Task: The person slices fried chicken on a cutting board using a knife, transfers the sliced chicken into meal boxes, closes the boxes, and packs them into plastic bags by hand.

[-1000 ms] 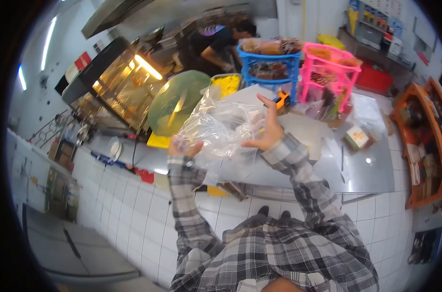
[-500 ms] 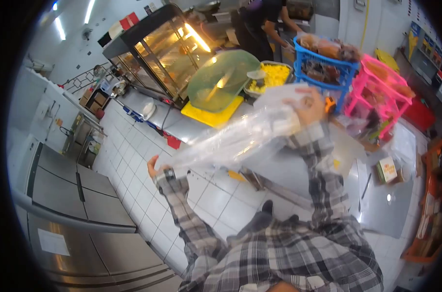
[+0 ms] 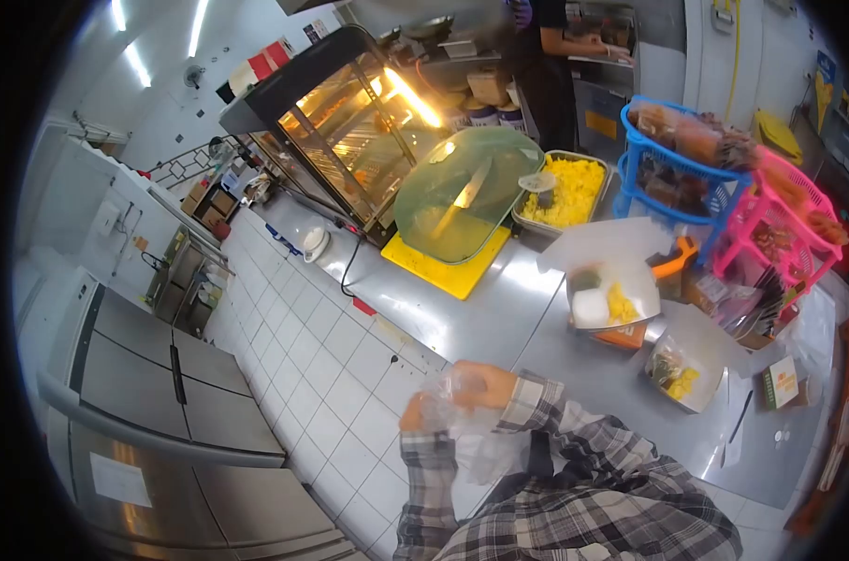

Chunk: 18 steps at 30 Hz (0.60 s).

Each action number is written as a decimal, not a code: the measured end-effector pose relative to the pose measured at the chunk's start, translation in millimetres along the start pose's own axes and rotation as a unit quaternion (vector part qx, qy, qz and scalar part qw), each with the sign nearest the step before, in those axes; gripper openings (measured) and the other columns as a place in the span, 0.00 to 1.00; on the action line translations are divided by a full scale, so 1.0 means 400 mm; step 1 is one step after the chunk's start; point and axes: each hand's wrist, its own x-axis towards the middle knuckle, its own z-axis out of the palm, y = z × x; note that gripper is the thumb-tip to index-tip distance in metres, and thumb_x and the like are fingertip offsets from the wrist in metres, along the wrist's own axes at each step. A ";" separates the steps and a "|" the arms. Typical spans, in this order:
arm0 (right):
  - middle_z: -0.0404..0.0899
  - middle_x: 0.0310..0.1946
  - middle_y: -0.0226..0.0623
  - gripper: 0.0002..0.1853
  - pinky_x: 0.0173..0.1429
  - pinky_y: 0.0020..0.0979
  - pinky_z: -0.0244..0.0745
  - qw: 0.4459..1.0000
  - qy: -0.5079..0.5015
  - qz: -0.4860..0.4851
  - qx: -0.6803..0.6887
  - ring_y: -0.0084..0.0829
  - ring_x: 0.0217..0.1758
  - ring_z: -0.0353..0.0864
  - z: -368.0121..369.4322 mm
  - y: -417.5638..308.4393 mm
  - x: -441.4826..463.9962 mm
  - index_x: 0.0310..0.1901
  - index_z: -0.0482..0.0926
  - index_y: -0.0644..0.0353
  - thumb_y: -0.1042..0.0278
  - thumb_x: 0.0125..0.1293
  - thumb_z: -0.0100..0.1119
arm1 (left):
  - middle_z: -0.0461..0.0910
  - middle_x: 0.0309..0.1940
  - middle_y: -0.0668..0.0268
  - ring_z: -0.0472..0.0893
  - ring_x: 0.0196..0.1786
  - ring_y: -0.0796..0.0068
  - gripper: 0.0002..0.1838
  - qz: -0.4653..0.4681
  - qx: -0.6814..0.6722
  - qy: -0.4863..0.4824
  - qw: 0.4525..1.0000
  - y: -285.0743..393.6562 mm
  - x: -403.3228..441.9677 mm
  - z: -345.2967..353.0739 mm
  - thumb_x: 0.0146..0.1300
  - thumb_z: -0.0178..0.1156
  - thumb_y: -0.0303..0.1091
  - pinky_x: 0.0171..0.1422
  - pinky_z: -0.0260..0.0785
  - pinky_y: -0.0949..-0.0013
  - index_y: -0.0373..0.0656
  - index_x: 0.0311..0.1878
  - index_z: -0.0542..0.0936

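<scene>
Two bare hands in plaid sleeves hold a clear plastic bag (image 3: 488, 456) in front of the wearer's body, near the edge of the steel counter (image 3: 527, 341). The left hand (image 3: 413, 412) and right hand (image 3: 483, 383) are closed on the bag's gathered upper part, which lies between their fingers; its looser portion hangs below the right hand. Motion blur softens this region — the exact placement of each fingertip cannot be told. On the counter, beyond the hands and to their right, stand two open food boxes: the lower box (image 3: 683, 379) contains yellow pieces, and the upper box (image 3: 611, 301) holds a white item beside yellow food. A small printed carton (image 3: 782, 382) stands to the right of the lower box. Farther back are a yellow board (image 3: 440, 271) beneath a translucent green cover (image 3: 466, 192), a metal tray (image 3: 600, 213) of yellow food, and a blue rack (image 3: 675, 168) beside a pink rack (image 3: 782, 222) — both loaded with packaged items. A lit display cabinet (image 3: 345, 131) stands at left, and a person in dark clothing (image 3: 544, 84) occupies the background.
</scene>
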 end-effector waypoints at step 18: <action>0.71 0.60 0.43 0.23 0.64 0.42 0.70 0.774 0.318 -0.227 -0.498 0.43 0.60 0.74 -0.194 -0.246 0.284 0.57 0.76 0.56 0.73 0.58 0.63 | 0.76 0.43 0.62 0.77 0.41 0.68 0.20 0.056 -0.677 -0.273 0.682 0.215 0.535 -0.401 0.67 0.57 0.37 0.44 0.77 0.67 0.39 0.59 0.71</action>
